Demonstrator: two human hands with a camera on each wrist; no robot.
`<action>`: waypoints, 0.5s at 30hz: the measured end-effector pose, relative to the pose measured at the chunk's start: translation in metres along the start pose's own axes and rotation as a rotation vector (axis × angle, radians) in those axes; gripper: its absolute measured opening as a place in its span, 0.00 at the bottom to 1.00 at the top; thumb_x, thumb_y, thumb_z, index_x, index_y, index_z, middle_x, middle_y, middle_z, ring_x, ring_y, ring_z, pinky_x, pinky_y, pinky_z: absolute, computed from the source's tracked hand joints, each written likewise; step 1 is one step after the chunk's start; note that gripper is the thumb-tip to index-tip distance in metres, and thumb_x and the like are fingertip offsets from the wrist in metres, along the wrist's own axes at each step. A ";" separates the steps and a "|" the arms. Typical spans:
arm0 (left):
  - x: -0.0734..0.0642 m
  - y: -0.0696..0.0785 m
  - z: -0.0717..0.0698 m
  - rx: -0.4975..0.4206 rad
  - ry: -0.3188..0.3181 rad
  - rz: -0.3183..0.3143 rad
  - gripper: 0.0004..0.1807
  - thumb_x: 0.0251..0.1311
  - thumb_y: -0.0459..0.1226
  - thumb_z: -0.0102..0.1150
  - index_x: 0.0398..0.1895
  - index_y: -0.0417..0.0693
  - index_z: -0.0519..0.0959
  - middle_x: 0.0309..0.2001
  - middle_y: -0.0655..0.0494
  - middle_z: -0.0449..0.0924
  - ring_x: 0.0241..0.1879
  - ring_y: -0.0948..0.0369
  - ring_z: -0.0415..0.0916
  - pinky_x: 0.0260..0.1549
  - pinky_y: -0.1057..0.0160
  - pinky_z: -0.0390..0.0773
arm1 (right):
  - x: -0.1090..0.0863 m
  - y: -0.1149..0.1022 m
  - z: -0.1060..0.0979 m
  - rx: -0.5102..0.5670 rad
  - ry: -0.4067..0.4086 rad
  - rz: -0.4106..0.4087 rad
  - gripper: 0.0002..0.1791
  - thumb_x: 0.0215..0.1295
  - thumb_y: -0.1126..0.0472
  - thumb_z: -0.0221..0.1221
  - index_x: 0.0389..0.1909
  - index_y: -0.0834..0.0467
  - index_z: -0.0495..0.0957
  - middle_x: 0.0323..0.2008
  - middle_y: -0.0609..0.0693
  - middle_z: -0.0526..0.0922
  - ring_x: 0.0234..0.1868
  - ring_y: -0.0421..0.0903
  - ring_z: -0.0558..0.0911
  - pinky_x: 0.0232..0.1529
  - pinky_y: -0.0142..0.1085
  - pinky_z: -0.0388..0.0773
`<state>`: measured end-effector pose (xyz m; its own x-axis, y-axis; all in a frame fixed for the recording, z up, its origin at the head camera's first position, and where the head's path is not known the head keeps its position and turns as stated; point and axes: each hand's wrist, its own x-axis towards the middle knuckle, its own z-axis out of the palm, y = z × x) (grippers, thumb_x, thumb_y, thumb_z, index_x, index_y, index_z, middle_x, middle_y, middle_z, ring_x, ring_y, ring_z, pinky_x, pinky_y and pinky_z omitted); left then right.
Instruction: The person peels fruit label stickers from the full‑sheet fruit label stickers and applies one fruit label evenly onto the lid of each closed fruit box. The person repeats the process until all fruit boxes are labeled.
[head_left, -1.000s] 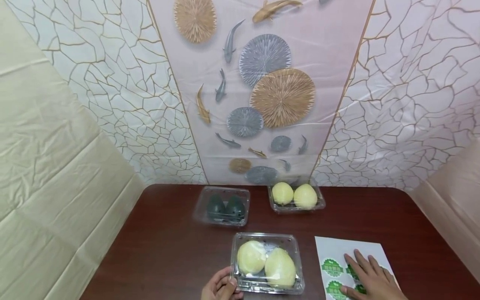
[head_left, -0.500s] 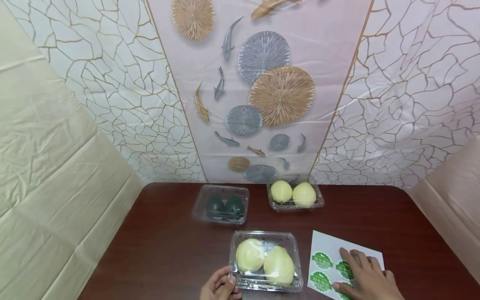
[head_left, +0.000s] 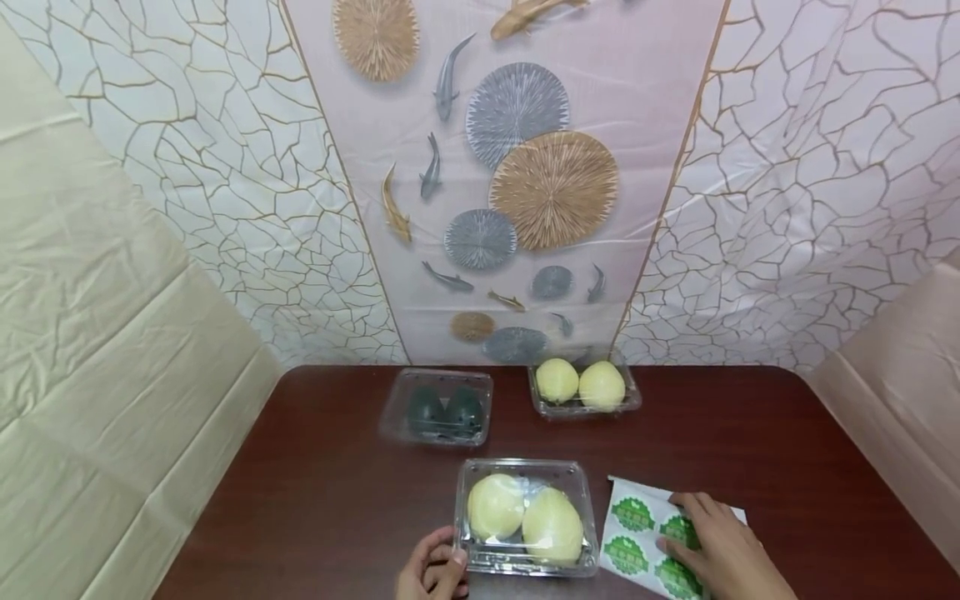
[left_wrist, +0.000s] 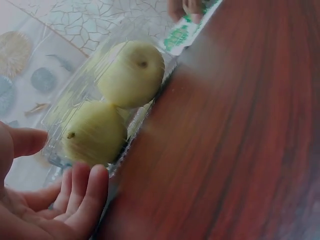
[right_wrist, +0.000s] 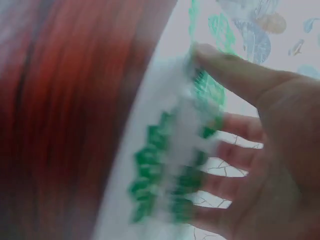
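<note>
In front of me stands a clear plastic clamshell box (head_left: 527, 567) with two pale yellow pears (head_left: 496, 508) inside. My left hand (head_left: 433, 567) grips its near left corner, thumb on one edge and fingers below, as the left wrist view shows. To the right of the box, my right hand (head_left: 723, 542) holds a white sheet of round green stickers (head_left: 628, 556). Its fingers bend over the sheet's far edge, and the thumb lies on the sticker side. The sheet looks bowed in the right wrist view, where motion blurs it. The print on the stickers is unreadable.
At the table's back, a second clear box (head_left: 551, 410) holds two more yellow pears (head_left: 602, 385). Left of it sits a clear box (head_left: 483, 421) with two dark green, avocado-like fruits (head_left: 462, 410). A patterned cloth (head_left: 551, 192) hangs behind the dark red-brown table (head_left: 315, 500).
My right hand has gone from lying spread on the sticker sheet to gripping it. The sheet has slid and turned leftward, closer to the box. My left hand stays at the box's corner.
</note>
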<state>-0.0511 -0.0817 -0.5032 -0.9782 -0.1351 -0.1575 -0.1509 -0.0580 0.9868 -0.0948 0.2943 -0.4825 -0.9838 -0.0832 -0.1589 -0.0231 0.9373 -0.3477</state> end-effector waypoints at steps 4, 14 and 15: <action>-0.004 0.009 0.002 0.137 0.140 0.081 0.30 0.57 0.34 0.68 0.62 0.33 0.71 0.42 0.47 0.76 0.34 0.66 0.78 0.32 0.66 0.82 | -0.004 -0.009 -0.009 0.024 0.055 0.021 0.43 0.58 0.30 0.60 0.59 0.64 0.74 0.50 0.61 0.81 0.48 0.63 0.80 0.39 0.59 0.78; 0.002 0.028 0.016 0.613 0.336 0.681 0.26 0.43 0.31 0.76 0.50 0.54 0.82 0.41 0.64 0.79 0.42 0.66 0.74 0.40 0.69 0.74 | -0.027 -0.043 -0.029 -0.025 0.296 -0.088 0.34 0.60 0.41 0.66 0.60 0.59 0.74 0.48 0.58 0.84 0.42 0.59 0.84 0.35 0.57 0.80; 0.003 0.032 0.019 0.636 0.319 0.749 0.26 0.43 0.32 0.76 0.50 0.54 0.82 0.41 0.64 0.79 0.42 0.66 0.73 0.41 0.69 0.73 | -0.030 -0.048 -0.031 -0.034 0.318 -0.101 0.33 0.60 0.42 0.67 0.59 0.58 0.75 0.47 0.58 0.84 0.42 0.59 0.84 0.35 0.57 0.80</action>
<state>-0.0617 -0.0657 -0.4713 -0.7829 -0.1823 0.5948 0.3436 0.6704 0.6577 -0.0700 0.2626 -0.4324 -0.9823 -0.0717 0.1733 -0.1243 0.9408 -0.3154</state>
